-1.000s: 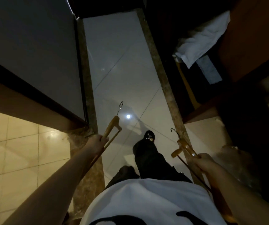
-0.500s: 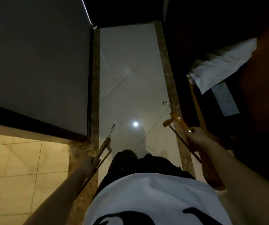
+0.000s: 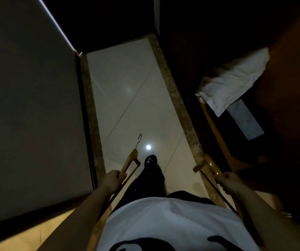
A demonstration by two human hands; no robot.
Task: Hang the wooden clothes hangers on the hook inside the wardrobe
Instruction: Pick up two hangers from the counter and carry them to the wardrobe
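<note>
Head view | I've taken a step since half a second ago, foot (image 3: 150, 160) forward, wardrobe (image 3: 213, 126) at my right | left hand (image 3: 112, 180) grips one wooden hanger (image 3: 130, 162), right hand (image 3: 230, 182) grips the other hanger (image 3: 208, 164), both low over the floor | neither hung yet, hook not visible

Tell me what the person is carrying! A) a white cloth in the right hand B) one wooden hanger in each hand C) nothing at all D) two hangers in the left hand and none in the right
B: the left hand grips one wooden hanger and the right hand grips a second wooden hanger, while the white cloth lies apart from both hands.
</note>
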